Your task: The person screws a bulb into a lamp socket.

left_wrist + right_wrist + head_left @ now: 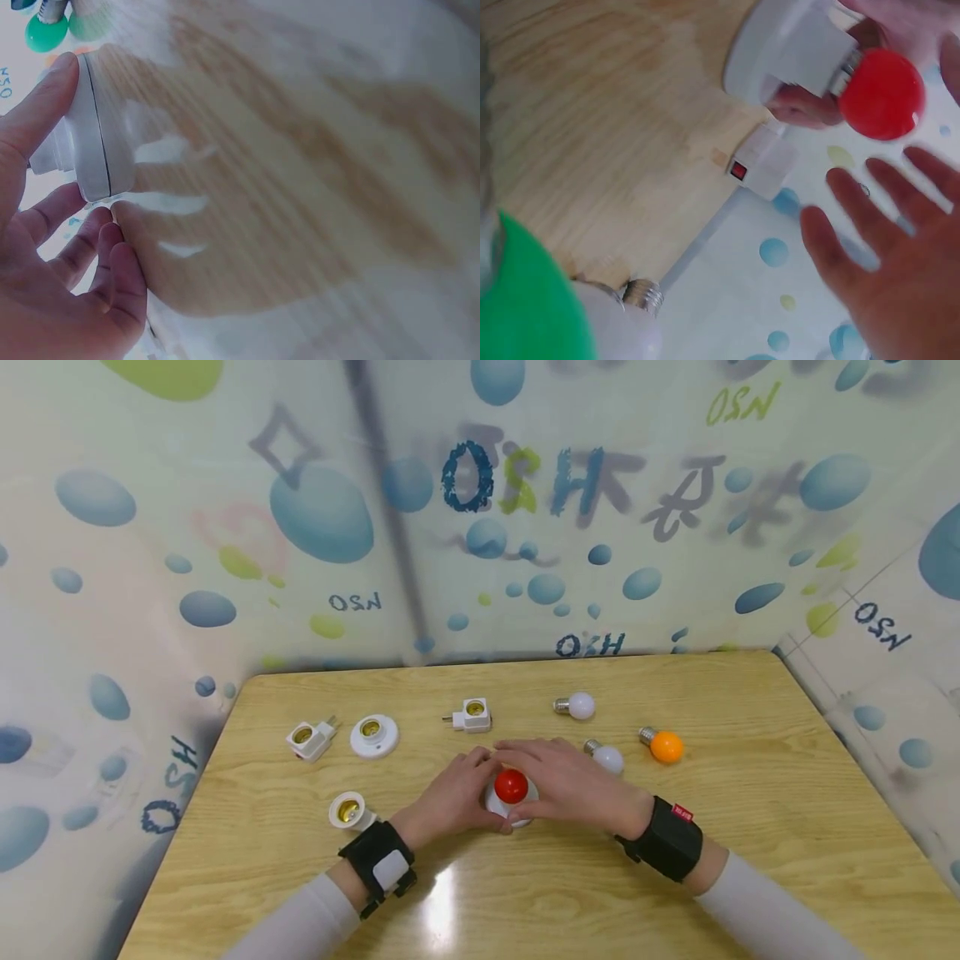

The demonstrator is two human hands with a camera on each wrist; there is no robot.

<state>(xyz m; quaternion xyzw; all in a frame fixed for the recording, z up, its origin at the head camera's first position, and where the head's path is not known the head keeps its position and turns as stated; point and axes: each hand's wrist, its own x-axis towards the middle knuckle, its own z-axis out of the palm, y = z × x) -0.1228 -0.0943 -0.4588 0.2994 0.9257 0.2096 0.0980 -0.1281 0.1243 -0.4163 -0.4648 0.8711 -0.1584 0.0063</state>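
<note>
A red light bulb [512, 786] stands upright in a round white lamp socket [94, 142] on the wooden table. My left hand [457, 797] grips the socket's base, with the thumb on one side and the fingers on the other. Around the bulb's other side comes my right hand [566, 783]. In the right wrist view its fingers [862, 210] are spread and stand apart from the red glass. Some of the bulb's metal thread shows above the socket in that view.
White plug-in sockets [311, 740] [472, 716] and round sockets [375, 737] [349, 811] lie left and behind. White bulbs [581, 705] [609, 759] and an orange bulb [667, 746] lie right. A green bulb [536, 300] is hidden in the head view. A patterned curtain [480, 585] borders the table.
</note>
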